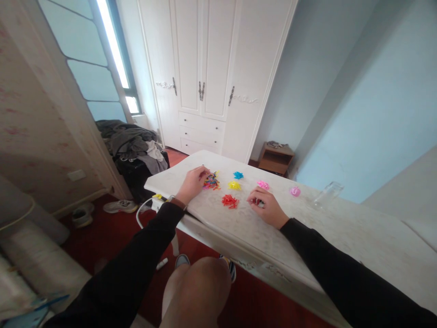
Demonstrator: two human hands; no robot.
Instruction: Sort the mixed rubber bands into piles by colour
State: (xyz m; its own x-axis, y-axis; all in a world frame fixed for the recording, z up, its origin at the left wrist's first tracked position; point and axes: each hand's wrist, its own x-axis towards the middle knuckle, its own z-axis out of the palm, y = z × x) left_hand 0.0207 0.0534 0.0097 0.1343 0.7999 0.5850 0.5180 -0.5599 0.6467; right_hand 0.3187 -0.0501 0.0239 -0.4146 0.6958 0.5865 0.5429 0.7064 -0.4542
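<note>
My left hand (195,181) has its fingertips pinched together at the left edge of a mixed pile of small colourful strips (213,181); whatever is between them is too small to make out. Curled fingers of my right hand (268,208) rest low over the tabletop, hiding what they hold, if anything. Just left of that hand lies a pile of red pieces (230,202). Beyond it are a yellow pile (234,185) and a blue pile (238,175). A pink pile (262,184) sits right behind my right hand.
Farther right on the white table (358,246) are a round pink-purple item (295,191) and a clear glass container (327,195). A white cable (139,214) hangs at the left table edge. Behind stand a white wardrobe (211,59) and a heap of clothes (133,143).
</note>
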